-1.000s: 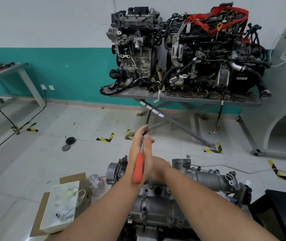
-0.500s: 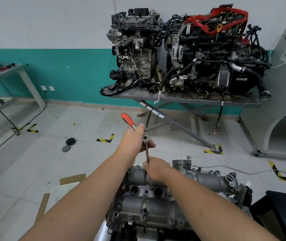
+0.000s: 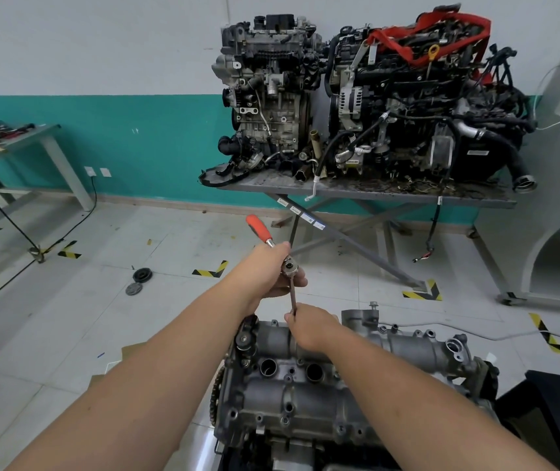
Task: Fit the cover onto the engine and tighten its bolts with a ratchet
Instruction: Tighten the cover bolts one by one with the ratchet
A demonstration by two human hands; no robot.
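L hand (image 3: 265, 270) grips ratchet (image 3: 273, 246), unchanged | R hand (image 3: 309, 326) pinches extension (image 3: 293, 295), unchanged

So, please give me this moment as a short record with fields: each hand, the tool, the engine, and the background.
left hand: grips the ratchet near its head
right hand: pinches the lower end of the extension bar
ratchet: orange handle points up and away to the left; extension bar hangs down from the head
cover: grey metal, on the engine below the hands, two round holes showing
bolt under the bar: hidden by the right hand
background: two engines on a metal table
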